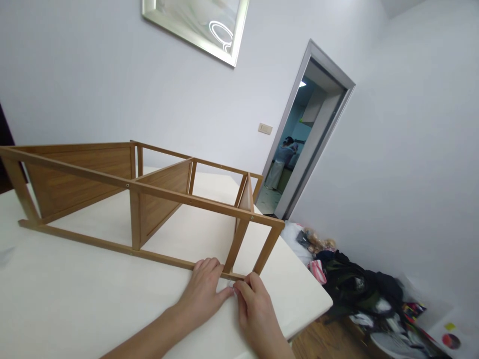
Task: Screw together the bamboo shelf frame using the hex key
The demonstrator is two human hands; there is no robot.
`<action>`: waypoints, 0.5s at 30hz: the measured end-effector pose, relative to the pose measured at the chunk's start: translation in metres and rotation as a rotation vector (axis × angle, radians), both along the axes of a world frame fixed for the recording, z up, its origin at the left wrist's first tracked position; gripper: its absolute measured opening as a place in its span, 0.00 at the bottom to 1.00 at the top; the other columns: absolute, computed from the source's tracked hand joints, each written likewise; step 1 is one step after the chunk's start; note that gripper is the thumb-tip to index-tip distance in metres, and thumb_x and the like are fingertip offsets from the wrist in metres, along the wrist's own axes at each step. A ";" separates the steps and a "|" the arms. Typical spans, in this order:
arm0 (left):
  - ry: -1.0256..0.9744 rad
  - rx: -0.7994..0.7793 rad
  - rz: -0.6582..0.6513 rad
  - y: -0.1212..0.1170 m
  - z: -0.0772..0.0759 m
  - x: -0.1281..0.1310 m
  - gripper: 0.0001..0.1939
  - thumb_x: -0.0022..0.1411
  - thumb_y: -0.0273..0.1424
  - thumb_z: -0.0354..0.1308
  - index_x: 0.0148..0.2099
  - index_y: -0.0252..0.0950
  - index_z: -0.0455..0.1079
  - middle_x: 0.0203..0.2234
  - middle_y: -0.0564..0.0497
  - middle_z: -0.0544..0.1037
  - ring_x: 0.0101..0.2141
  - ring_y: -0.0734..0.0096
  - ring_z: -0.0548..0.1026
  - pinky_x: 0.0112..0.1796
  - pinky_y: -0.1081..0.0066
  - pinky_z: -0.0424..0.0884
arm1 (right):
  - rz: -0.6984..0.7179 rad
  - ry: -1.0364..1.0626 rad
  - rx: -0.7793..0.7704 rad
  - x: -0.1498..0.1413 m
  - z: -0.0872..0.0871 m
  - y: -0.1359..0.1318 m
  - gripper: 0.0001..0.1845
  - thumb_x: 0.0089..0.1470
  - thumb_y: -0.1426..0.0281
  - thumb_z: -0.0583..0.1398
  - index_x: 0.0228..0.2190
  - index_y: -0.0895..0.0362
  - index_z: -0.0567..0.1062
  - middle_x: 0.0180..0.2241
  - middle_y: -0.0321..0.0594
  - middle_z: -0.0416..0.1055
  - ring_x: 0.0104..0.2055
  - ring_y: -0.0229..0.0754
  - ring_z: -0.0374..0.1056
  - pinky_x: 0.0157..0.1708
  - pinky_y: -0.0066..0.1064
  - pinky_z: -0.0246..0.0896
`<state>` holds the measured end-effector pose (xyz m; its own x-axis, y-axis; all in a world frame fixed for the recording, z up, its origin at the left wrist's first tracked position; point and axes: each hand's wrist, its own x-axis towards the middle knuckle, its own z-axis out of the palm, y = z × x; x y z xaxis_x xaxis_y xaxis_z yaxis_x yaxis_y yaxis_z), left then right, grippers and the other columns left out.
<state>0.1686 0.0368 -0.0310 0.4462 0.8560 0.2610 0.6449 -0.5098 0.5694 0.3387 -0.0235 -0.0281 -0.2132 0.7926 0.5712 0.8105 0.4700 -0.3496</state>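
Observation:
A wooden shelf frame lies on its side on a white table, with three brown panels between thin rails. My left hand rests on the table against the frame's lower rail near its right end, fingers curled. My right hand sits beside it, thumb and forefinger pinched together on a tiny metal piece at the rail; I cannot make out what it is. Both hands touch at the fingertips.
The table's right corner drops off to a wooden floor. A pile of bags and clothes lies by the wall. A person stands beyond the open doorway. A framed mirror hangs above.

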 end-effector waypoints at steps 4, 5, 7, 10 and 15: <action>0.005 0.019 0.012 0.002 0.002 0.000 0.10 0.62 0.38 0.58 0.39 0.37 0.71 0.40 0.47 0.75 0.46 0.57 0.70 0.51 0.57 0.61 | -0.018 -0.037 0.008 0.000 0.000 0.000 0.13 0.61 0.81 0.51 0.35 0.55 0.73 0.33 0.40 0.62 0.34 0.41 0.64 0.33 0.30 0.64; 0.005 0.023 0.013 0.002 0.002 0.000 0.09 0.61 0.37 0.59 0.39 0.37 0.71 0.40 0.47 0.75 0.46 0.57 0.70 0.51 0.57 0.62 | -0.023 -0.049 0.011 0.000 0.000 0.000 0.13 0.61 0.81 0.51 0.35 0.55 0.73 0.33 0.39 0.61 0.34 0.41 0.64 0.33 0.30 0.64; 0.005 0.026 0.013 0.001 0.003 0.000 0.09 0.61 0.36 0.59 0.39 0.37 0.71 0.40 0.47 0.76 0.46 0.57 0.70 0.51 0.57 0.62 | -0.029 -0.080 0.013 0.000 0.000 0.000 0.14 0.61 0.81 0.51 0.36 0.55 0.73 0.33 0.39 0.60 0.33 0.40 0.63 0.33 0.30 0.63; -0.001 0.034 0.013 0.000 0.005 0.000 0.08 0.60 0.35 0.60 0.40 0.36 0.72 0.39 0.47 0.76 0.45 0.57 0.71 0.50 0.58 0.62 | -0.034 -0.128 0.008 0.000 0.000 0.000 0.15 0.60 0.82 0.51 0.37 0.56 0.74 0.33 0.39 0.60 0.32 0.39 0.63 0.32 0.29 0.62; -0.002 0.056 -0.006 -0.001 0.007 -0.002 0.08 0.61 0.34 0.58 0.40 0.37 0.73 0.39 0.46 0.76 0.45 0.56 0.71 0.50 0.58 0.62 | -0.031 -0.158 0.015 -0.001 0.002 0.000 0.15 0.60 0.83 0.51 0.37 0.55 0.73 0.34 0.38 0.60 0.32 0.38 0.63 0.31 0.28 0.62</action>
<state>0.1669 0.0360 -0.0241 0.4506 0.8375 0.3090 0.6407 -0.5444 0.5414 0.3376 -0.0231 -0.0262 -0.2770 0.7916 0.5446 0.8690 0.4483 -0.2096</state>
